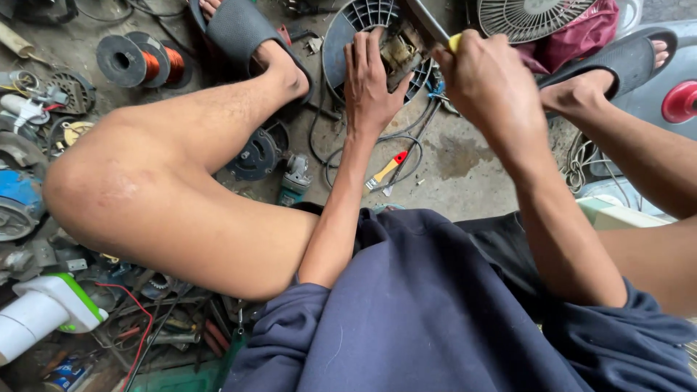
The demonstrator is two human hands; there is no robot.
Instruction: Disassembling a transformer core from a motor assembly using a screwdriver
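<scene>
A dark round fan housing with a motor in its middle lies on the concrete floor between my feet. My left hand rests flat on the housing, fingers against the motor. My right hand is closed around a screwdriver with a yellow handle; its metal shaft slants up and to the left over the motor. The tip is out of sight.
Spools of copper wire lie at the back left. A small paintbrush, a dark round motor part and black cables lie near my knees. A fan grille, a white-and-green tool and scattered parts ring the spot.
</scene>
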